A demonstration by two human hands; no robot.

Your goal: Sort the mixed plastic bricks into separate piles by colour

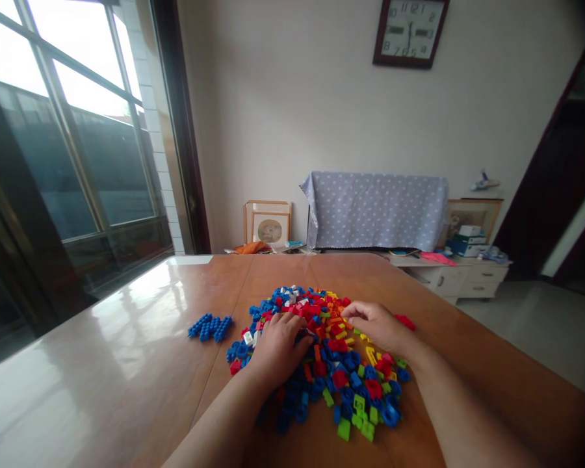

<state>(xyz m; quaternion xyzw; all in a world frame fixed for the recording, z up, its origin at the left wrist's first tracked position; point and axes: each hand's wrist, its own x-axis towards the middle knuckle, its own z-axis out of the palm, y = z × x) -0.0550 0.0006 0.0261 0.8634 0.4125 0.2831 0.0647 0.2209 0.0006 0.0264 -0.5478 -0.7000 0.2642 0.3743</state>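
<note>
A loose heap of small plastic building blocks (338, 346) in blue, red, orange, yellow, green and white covers the middle of the wooden table (127, 364). My left hand (281, 341) lies palm down over the heap's left side. Its thumb is apart from the bent fingers, and the blocks beneath it are hidden. On the right edge of the heap is my right hand (372, 323), with fingers bent and a gap at the thumb. Its fingertips are close to orange blocks (335, 318). No block shows clearly in either hand.
Blue blocks (210, 327) sit grouped left of the heap. Red blocks (404, 321) lie beyond my right wrist. Behind the table, a dotted cloth (377, 211) covers a wide object on a low cabinet (468, 279). Windows (97, 143) are at the left; a clock (410, 32) hangs above.
</note>
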